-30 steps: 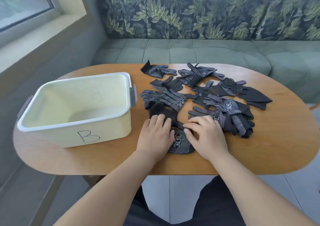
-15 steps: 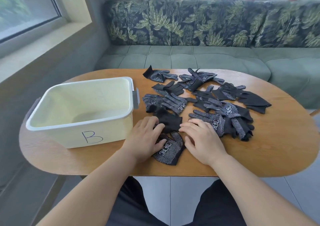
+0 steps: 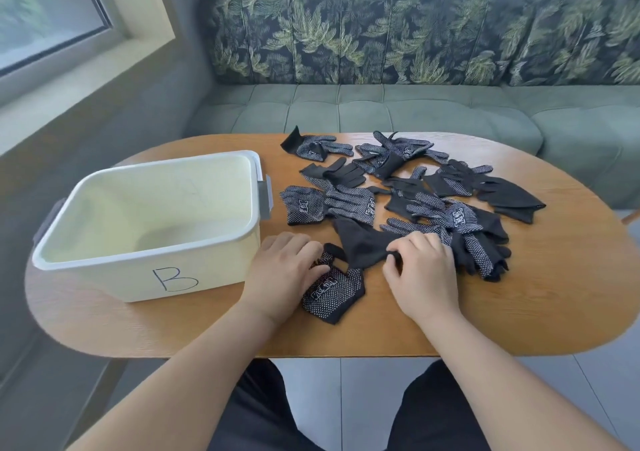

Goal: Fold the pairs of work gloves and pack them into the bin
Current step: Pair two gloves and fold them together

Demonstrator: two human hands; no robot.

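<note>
A dotted black work glove lies near the table's front edge, with a plain black glove stretching up and to the right from it. My left hand grips the dotted glove's finger end with curled fingers. My right hand pinches the black glove's edge at its right. Several more black dotted gloves lie scattered across the middle of the table behind my hands. The cream bin, marked B, stands empty at the left.
The oval wooden table carries everything. A green bench seat with leaf-patterned cushions runs behind it. A window sill lies at the left. Bare wood shows at the table's right end.
My hands have spread apart. The left slid left on the dotted glove; the right now pinches the black glove, which is pulled out flatter to the right. The camera has tilted up.
</note>
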